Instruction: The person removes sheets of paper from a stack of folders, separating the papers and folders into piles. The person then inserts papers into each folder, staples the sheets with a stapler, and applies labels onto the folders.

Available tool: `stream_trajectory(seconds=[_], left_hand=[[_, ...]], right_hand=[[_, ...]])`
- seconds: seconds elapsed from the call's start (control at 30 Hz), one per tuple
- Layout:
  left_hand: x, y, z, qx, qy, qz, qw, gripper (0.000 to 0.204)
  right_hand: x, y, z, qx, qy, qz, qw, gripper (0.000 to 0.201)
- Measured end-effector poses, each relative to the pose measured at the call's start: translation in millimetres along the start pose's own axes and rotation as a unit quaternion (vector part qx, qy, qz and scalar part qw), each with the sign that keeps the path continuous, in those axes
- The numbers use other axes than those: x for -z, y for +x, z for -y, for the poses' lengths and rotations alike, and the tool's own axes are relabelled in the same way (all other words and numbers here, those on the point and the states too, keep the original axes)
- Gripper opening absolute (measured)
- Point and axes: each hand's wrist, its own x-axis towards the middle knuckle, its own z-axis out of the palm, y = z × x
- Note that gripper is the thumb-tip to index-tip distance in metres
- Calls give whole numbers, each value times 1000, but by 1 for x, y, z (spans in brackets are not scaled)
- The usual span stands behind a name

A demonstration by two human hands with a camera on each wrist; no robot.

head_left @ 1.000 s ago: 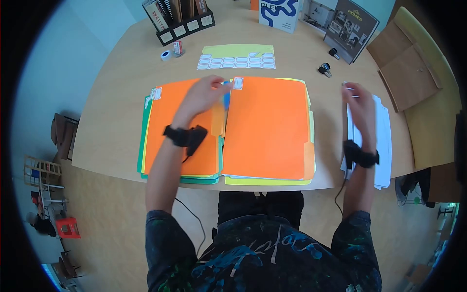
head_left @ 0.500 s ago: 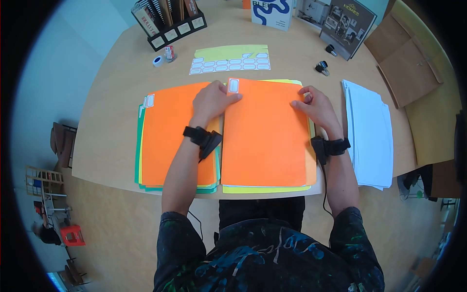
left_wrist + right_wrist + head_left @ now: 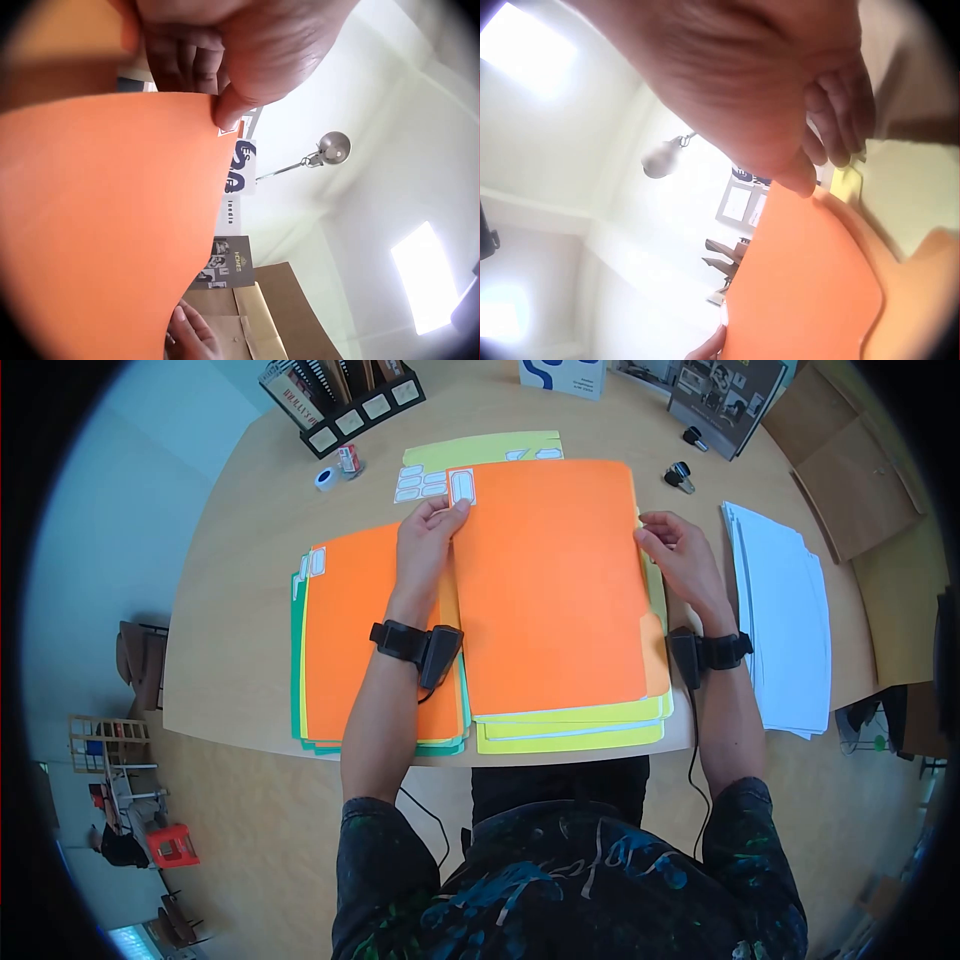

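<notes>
An orange folder [image 3: 550,590], a white label [image 3: 462,487] at its top left corner, is raised off a pile of yellow folders [image 3: 570,740]. My left hand [image 3: 425,550] pinches that corner, thumb on the label's lower edge. At the right edge my right hand [image 3: 690,560] pinches the folder between thumb and fingers; in the right wrist view its thumb lies on the orange sheet [image 3: 802,262]. Left of it, partly under my left arm, lies another pile with an orange folder [image 3: 350,630] on top and green ones below.
Beyond the folders lie a label sheet [image 3: 420,482], a tape roll [image 3: 326,479], a small jar [image 3: 348,460] and black clips [image 3: 679,477]. White papers [image 3: 780,620] lie at right. A black book rack [image 3: 350,420] and upright books [image 3: 725,400] stand at the back.
My right hand has come from over the white papers to the orange folder's right edge. Both hands now hold the folder, which has risen and moved away from my body, showing more yellow beneath.
</notes>
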Motion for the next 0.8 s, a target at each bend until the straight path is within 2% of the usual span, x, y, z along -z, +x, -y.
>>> stream_trajectory(seconds=[0.03,0.17,0.23,0.37,0.47,0.53,0.63,0.67,0.73,0.8], left_hand=[[-1,-2,-2,1,1,-1,1000,27],[-2,-3,-5,14,-70,8,997,24],[-1,-2,-4,12,-100,12,995,24],[0,0,-1,0,-148,19,989,24],[0,0,1,-13,-139,17,990,25],[-1,-1,0,-19,-124,16,992,25],[-5,-3,-2,-13,-73,0,997,26],[-6,-2,-1,-23,-72,9,997,27],[-6,-4,-1,-32,-69,17,997,28],[-6,-5,-4,-6,-53,8,999,29]], right_hand=[[-1,-1,3,3,53,10,999,36],[4,-7,21,-5,114,28,993,32],[5,-7,25,-15,202,26,979,31],[1,-7,22,-1,227,17,974,29],[-1,-8,27,-5,186,20,982,27],[-2,-11,33,-57,241,58,967,25],[-5,-16,37,-79,289,71,951,25],[-6,-15,31,-79,289,72,951,25],[-9,-13,21,-61,199,114,972,28],[-10,-13,23,-75,204,96,971,28]])
